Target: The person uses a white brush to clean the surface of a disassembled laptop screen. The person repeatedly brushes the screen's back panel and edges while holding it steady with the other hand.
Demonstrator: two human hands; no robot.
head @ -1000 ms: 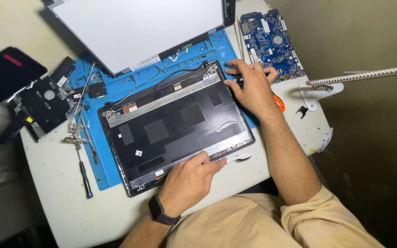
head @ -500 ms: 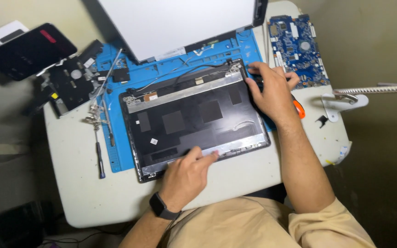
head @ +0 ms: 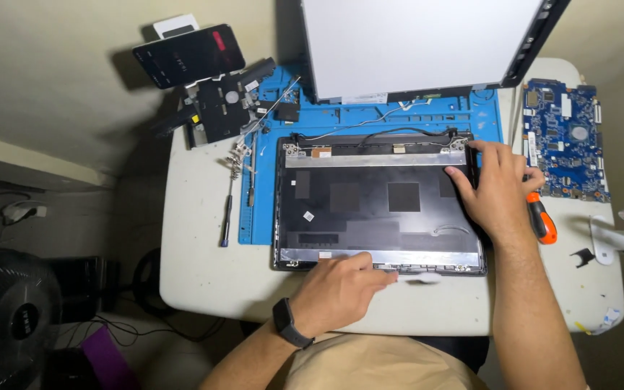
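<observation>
Hands are bracing the black laptop lid shell [head: 380, 202] at frame centre, long axis lying left-right: left hand [head: 341, 289] is pressing curled fingers on its lower edge, right hand [head: 500, 189] is resting flat, fingers spread, on its right edge.

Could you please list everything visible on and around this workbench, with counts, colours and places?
laptop lid shell: one, black, inner side up on the mat.
work mat: one, blue, on the table.
table: one, white.
display panel: one, pale grey, far side of the mat.
circuit board: one, blue, far right corner.
screwdriver: one, orange handle, beside the right hand.
thin screwdriver: one, dark, left of the mat.
phone: one, black, top left.
black bracket part: one, below the phone.
fan: one, black, on the floor at left.
left hand: on the shell's near edge; dark watch on the wrist.
right hand: on the shell's right edge.
</observation>
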